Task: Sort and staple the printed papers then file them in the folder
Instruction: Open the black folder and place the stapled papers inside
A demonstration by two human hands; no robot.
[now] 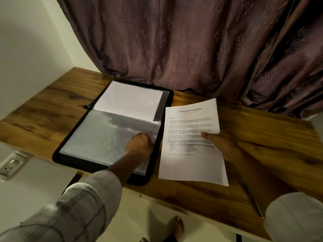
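A black zip folder (66,145) lies open on the wooden desk, its clear plastic sleeves (97,140) facing up. A white sheet (129,100) sits in the far sleeve. My left hand (139,145) rests on the near sleeve's right edge with its fingers curled and pinches the plastic there. To the right of the folder, my right hand (222,144) holds a printed paper set (190,137), thumb on top of the text and fingers underneath. The printed set is tilted slightly and hovers just above the desk.
The wooden desk (262,137) runs from left to right, with a purple patterned curtain (192,41) hanging behind it. A wall socket (12,165) is at the lower left below the desk edge. A bare foot (178,226) shows on the floor.
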